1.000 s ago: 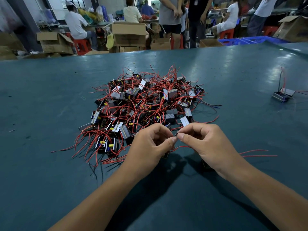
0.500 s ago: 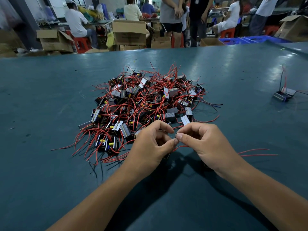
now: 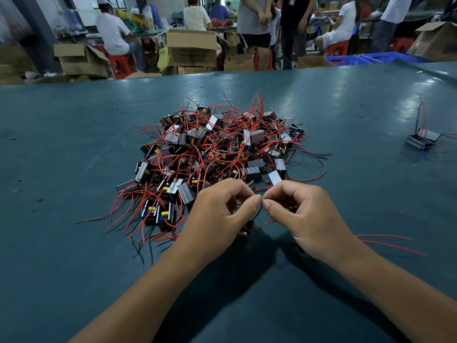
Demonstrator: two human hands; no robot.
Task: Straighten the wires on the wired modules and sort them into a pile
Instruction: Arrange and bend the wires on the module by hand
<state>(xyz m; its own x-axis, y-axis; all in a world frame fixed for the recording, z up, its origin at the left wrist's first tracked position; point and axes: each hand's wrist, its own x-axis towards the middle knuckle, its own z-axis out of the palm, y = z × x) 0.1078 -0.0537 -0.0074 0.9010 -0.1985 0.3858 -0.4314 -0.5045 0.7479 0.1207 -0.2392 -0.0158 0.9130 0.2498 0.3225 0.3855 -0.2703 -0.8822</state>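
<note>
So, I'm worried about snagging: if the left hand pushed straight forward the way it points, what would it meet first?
Probably the near edge of the tangled module heap, just beyond the left hand; depth is unclear.

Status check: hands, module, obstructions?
Left hand and right hand both pinching thin black wire of small black module under left hand. Tangled heap of red-wired modules just beyond. Sorted modules far right. Nothing blocking.

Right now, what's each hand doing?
Left hand: pinching a black wire.
Right hand: pinching the same wire.
</note>
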